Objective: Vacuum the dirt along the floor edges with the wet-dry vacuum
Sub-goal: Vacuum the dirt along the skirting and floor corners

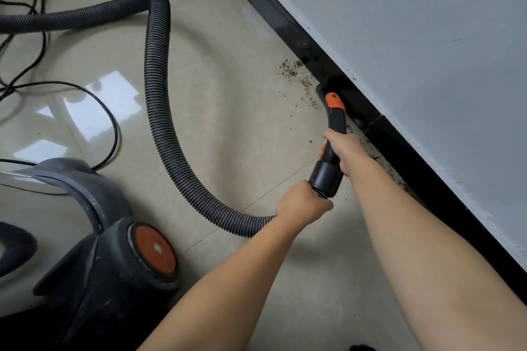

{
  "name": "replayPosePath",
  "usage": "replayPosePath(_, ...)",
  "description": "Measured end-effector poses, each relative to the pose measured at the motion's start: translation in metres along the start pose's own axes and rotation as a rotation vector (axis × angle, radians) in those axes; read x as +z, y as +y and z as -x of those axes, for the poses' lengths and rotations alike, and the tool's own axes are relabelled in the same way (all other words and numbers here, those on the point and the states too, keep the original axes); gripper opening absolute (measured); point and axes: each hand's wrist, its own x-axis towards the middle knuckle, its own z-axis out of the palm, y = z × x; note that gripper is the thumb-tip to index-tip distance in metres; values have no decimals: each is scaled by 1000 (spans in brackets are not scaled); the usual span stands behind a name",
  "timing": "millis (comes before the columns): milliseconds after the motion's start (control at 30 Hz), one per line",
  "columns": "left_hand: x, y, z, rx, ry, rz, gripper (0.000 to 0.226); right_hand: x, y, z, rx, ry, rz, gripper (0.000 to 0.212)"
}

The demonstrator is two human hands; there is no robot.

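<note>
The right hand [340, 148] grips the black handle [334, 134] of the vacuum hose, its fingers wrapped around the tube just below the orange tab [334, 100]. The left hand [302, 201] grips the ribbed hose [159, 111] right where it joins the black cuff [326, 175], fingers curled tight around it. The two hands are close together, with the cuff between them.

The nozzle [328, 88] at the front of the handle points down into the corner where the floor [228, 65] meets the black skirting board [299, 34], touching or nearly touching the board. Brown dirt [291, 68] lies scattered on the tiles just ahead of the nozzle, along the skirting, and a thinner line of dirt runs along the same edge beside the right forearm.

The pale wall [413, 37] rises above the skirting on the right and closes that side. To the left the tiled floor is open, crossed by the hose, which loops away and back. The vacuum body [108, 251], dark with an orange round cap [155, 249], sits at the lower left near the left forearm. A thin black cable [111, 122] trails over the tiles behind it.
</note>
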Motion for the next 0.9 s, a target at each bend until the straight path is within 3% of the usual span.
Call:
replayPosePath(267, -10, 10, -18, 11, 39, 97, 22, 15, -23, -18, -37, -24, 80, 10)
replayPosePath(900, -19, 21, -26, 26, 45, 130, 24, 24, -45, -21, -39, -38, 168, 10)
